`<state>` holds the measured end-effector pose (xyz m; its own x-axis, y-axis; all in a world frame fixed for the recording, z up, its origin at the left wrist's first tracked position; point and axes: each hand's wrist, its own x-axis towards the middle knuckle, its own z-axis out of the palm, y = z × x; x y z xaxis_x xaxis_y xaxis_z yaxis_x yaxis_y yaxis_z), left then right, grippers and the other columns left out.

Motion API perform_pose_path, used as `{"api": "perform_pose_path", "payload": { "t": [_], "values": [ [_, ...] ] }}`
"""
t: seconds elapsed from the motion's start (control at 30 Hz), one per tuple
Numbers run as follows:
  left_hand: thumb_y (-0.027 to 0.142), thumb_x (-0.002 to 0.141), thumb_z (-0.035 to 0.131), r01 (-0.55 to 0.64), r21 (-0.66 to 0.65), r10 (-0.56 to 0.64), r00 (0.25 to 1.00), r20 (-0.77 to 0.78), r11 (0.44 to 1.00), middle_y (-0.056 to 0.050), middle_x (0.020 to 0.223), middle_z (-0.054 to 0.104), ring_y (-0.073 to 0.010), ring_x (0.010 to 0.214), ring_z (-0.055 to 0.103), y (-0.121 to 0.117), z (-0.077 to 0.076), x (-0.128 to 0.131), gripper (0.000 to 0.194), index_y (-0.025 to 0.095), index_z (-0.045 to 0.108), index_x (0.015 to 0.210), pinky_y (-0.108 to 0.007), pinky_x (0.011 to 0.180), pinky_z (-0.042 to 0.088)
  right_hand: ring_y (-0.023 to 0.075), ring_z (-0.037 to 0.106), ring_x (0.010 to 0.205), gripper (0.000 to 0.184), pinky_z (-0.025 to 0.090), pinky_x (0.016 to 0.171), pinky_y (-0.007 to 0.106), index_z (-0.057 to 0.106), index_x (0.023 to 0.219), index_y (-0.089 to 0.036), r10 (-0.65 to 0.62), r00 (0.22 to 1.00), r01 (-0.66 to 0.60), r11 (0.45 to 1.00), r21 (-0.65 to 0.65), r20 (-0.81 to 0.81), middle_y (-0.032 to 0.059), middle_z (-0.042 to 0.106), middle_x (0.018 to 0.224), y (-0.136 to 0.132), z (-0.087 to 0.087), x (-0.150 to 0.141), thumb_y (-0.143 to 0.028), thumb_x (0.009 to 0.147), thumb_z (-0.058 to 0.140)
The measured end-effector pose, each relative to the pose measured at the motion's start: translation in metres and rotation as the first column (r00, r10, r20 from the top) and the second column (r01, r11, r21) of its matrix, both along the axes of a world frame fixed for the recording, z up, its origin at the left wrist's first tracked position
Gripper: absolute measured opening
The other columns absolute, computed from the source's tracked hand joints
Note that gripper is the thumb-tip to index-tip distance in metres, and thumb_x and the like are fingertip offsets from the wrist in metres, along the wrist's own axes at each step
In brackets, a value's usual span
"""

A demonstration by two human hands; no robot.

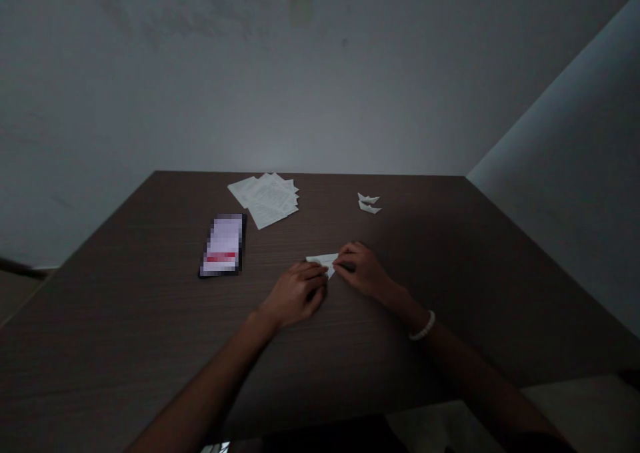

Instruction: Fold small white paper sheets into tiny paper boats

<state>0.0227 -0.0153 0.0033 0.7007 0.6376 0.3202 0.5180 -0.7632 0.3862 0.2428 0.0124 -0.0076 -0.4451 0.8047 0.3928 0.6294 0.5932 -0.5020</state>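
A small folded piece of white paper [324,259] lies on the dark wooden table between my hands. My left hand [299,293] presses it down from the left, its curled fingertips resting on the paper. From the right, my right hand [367,271] pinches the paper's edge between thumb and fingers. The fingers cover part of the folds. A white beaded bracelet [424,326] circles my right wrist. Beyond that hand sit two small folded paper boats [369,204], one just behind the other.
A fanned stack of printed paper sheets [271,200] lies at the back left of the table [150,293]. Nearer and further left is a phone [223,245] with its screen lit and blurred. A pale wall [320,93] rises behind the table's back edge.
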Motion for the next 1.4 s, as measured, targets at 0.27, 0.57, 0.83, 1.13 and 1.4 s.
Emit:
{"api": "perform_pose_path", "payload": {
  "t": [0.27,0.57,0.83,1.13,1.4],
  "values": [
    [0.022,0.091,0.049,-0.046,-0.005,0.046,0.999,0.000,0.999,-0.008,0.119,0.066,-0.0260,0.112,0.055,0.000,0.005,0.000,0.025,0.019,0.071,0.101,-0.046,0.096,0.045,0.0177,0.058,0.090,0.025,0.047,0.083,0.031,0.072,0.090,-0.020,0.144,0.989,-0.144,0.989,0.038,0.016,0.0051,0.068,0.094,-0.007,0.000,-0.001,-0.003,0.086,0.055],
    [0.020,0.088,0.052,-0.076,-0.037,0.078,0.995,0.066,0.996,-0.010,0.115,0.065,-0.0250,0.109,0.057,0.001,0.000,0.000,0.025,0.019,0.074,0.099,-0.045,0.097,0.047,0.0189,0.056,0.091,0.021,0.043,0.081,0.033,0.072,0.099,-0.023,0.236,0.902,-0.325,0.922,0.208,0.362,0.0047,0.068,0.100,-0.009,0.001,0.009,-0.011,0.089,0.058],
    [0.020,0.088,0.054,-0.222,-0.016,0.222,0.968,0.120,0.975,-0.008,0.107,0.069,-0.0243,0.103,0.057,0.009,-0.008,0.001,0.019,0.018,0.073,0.086,-0.044,0.095,0.046,0.0186,0.055,0.091,0.022,0.043,0.080,0.032,0.071,0.104,-0.024,0.236,0.889,-0.337,0.918,0.210,0.392,0.0051,0.066,0.100,-0.014,0.003,0.009,-0.014,0.091,0.058],
    [0.032,0.077,0.070,-0.454,-0.048,0.456,0.889,0.036,0.890,-0.008,0.111,0.063,-0.0278,0.104,0.052,0.017,-0.006,0.006,0.019,0.018,0.066,0.090,-0.044,0.091,0.043,0.0184,0.054,0.091,0.025,0.043,0.080,0.032,0.070,0.106,-0.024,0.246,0.899,-0.334,0.921,0.203,0.363,0.0047,0.066,0.099,-0.014,0.002,0.010,-0.012,0.091,0.056],
    [0.025,0.082,0.064,-0.514,-0.063,0.517,0.852,0.077,0.856,-0.006,0.106,0.064,-0.0259,0.101,0.052,0.026,-0.011,-0.002,0.006,0.019,0.067,0.083,-0.042,0.089,0.042,0.0184,0.055,0.094,0.024,0.043,0.082,0.032,0.070,0.105,-0.024,0.255,0.911,-0.319,0.933,0.164,0.324,0.0043,0.066,0.101,-0.015,0.000,0.009,-0.012,0.090,0.056]
  ]
}}
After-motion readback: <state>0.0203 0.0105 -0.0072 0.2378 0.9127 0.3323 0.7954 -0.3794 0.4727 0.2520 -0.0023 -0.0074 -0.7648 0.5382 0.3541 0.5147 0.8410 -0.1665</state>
